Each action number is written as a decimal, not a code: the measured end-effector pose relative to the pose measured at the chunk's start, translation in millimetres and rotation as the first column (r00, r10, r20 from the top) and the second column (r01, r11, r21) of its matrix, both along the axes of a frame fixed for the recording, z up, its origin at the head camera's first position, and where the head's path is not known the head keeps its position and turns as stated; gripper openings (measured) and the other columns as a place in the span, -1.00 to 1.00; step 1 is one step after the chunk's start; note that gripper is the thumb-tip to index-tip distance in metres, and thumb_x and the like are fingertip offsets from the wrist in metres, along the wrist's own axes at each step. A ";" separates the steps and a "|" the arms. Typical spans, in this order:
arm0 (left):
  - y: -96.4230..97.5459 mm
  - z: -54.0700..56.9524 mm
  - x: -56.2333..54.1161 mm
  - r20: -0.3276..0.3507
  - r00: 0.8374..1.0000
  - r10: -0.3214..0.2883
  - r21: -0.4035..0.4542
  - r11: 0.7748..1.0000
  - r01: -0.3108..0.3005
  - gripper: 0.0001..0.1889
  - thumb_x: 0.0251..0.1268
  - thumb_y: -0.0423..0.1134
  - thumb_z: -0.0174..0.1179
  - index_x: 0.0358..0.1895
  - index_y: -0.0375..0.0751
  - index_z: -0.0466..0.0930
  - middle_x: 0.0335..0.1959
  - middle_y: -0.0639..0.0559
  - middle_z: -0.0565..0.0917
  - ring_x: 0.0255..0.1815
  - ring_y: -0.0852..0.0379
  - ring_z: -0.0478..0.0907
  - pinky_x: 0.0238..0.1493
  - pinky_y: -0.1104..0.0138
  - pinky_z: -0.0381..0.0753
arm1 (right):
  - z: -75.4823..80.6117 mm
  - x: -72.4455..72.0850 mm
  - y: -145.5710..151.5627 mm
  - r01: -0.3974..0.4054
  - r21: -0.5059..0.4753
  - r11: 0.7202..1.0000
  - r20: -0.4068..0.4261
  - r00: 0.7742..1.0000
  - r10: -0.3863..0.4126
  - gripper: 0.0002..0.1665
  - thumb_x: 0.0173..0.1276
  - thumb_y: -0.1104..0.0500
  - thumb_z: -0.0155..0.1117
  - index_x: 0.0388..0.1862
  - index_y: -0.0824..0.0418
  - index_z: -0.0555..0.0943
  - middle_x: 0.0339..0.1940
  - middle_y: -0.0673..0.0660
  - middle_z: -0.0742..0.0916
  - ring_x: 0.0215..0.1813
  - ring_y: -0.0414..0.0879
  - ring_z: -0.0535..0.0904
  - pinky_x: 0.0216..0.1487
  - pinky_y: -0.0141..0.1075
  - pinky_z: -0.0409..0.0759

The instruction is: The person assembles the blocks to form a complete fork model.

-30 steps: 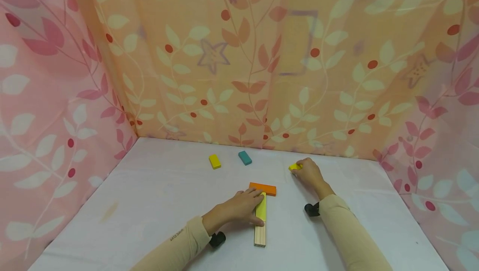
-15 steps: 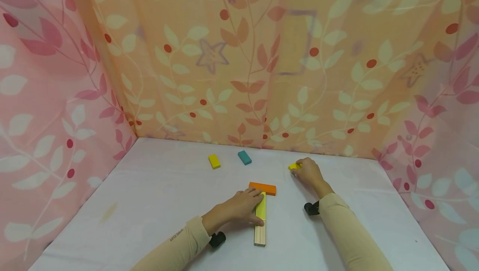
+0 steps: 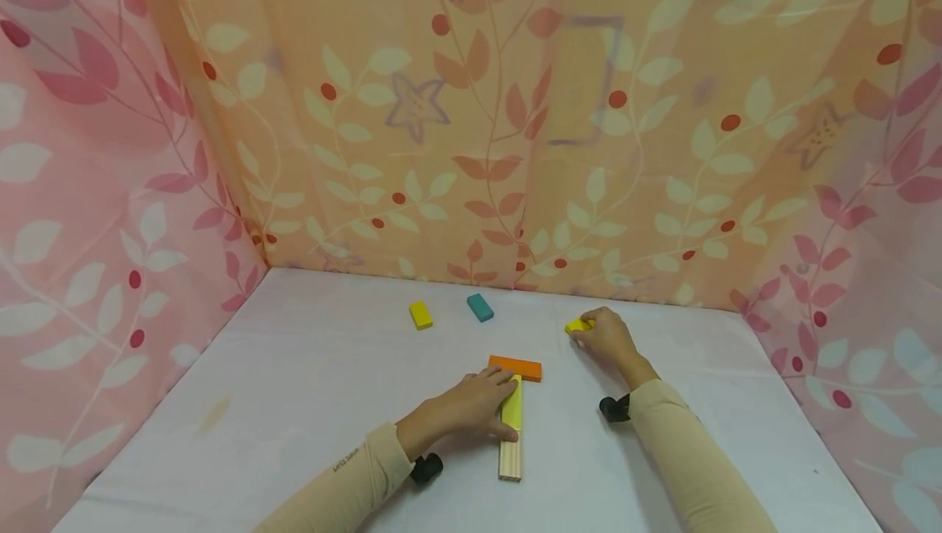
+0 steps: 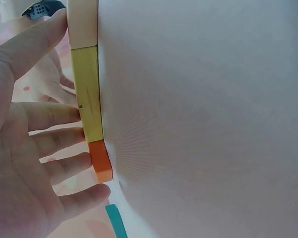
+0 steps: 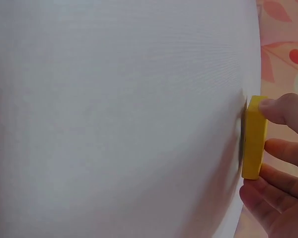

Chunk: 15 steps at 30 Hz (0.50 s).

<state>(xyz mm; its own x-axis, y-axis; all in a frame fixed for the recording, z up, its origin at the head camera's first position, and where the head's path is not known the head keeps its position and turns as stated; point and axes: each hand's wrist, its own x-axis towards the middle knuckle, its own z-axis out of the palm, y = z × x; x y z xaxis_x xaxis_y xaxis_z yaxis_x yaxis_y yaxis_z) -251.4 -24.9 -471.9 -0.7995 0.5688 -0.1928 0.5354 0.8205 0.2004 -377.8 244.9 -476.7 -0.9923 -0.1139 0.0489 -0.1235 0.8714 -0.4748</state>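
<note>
My left hand (image 3: pixel 471 404) lies spread over a row of wooden blocks. In the left wrist view its thumb touches a plain wood block (image 4: pixel 83 25), while straight fingers rest along a yellow block (image 4: pixel 87 94) and an orange block (image 4: pixel 100 161). The plain and yellow blocks stand end to end, and the orange one lies crosswise at their far end, like a T. Farther right, my right hand (image 3: pixel 611 341) pinches another yellow block (image 5: pixel 255 141) between thumb and fingers, close over the white cloth.
A small yellow block (image 3: pixel 421 315) and a teal block (image 3: pixel 480 306) lie toward the back of the white-covered table (image 3: pixel 316 386). Leaf-patterned curtains (image 3: pixel 368 149) enclose the back and both sides. Each wrist carries a small black camera.
</note>
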 end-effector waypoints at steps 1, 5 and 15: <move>-0.1 0.0 -0.3 0.002 1.000 0.002 0.001 1.000 -0.002 -0.10 0.05 0.34 0.28 0.44 -0.02 0.31 0.52 0.06 0.26 0.55 -0.01 0.14 0.45 0.04 0.31 | 0.1 -0.3 -0.2 -0.007 0.001 1.000 -0.006 1.000 0.007 -0.42 0.22 0.09 0.40 0.08 0.49 0.60 0.07 0.43 0.64 0.08 0.23 0.54 0.19 0.09 0.48; 0.2 -0.2 -0.9 0.004 1.000 0.007 -0.002 1.000 -0.007 -0.10 0.05 0.36 0.28 0.44 -0.01 0.31 0.52 0.07 0.26 0.55 0.00 0.14 0.45 0.04 0.31 | 1.5 -0.3 -1.6 -0.036 -0.004 0.999 -0.030 0.999 0.035 -0.42 0.21 0.07 0.41 0.07 0.47 0.61 0.07 0.41 0.66 0.13 0.25 0.54 0.23 0.11 0.46; 0.9 2.7 -0.5 0.030 0.999 0.013 0.003 1.000 -0.013 -0.10 0.05 0.33 0.29 0.44 -0.01 0.31 0.52 0.05 0.25 0.55 -0.02 0.13 0.45 0.03 0.30 | 10.0 5.7 -9.1 -0.095 -0.014 0.995 -0.053 0.994 0.094 -0.46 0.18 0.06 0.43 0.04 0.41 0.63 0.09 0.36 0.63 0.12 0.26 0.51 0.23 0.12 0.45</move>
<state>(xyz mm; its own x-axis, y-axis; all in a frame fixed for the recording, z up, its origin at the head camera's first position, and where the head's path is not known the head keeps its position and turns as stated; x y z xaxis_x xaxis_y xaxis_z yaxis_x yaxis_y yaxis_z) -251.9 -24.0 -469.2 -0.8008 0.5592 -0.2143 0.5186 0.8265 0.2189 -372.1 235.9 -466.7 -0.9731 -0.2061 0.1033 -0.2303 0.8469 -0.4792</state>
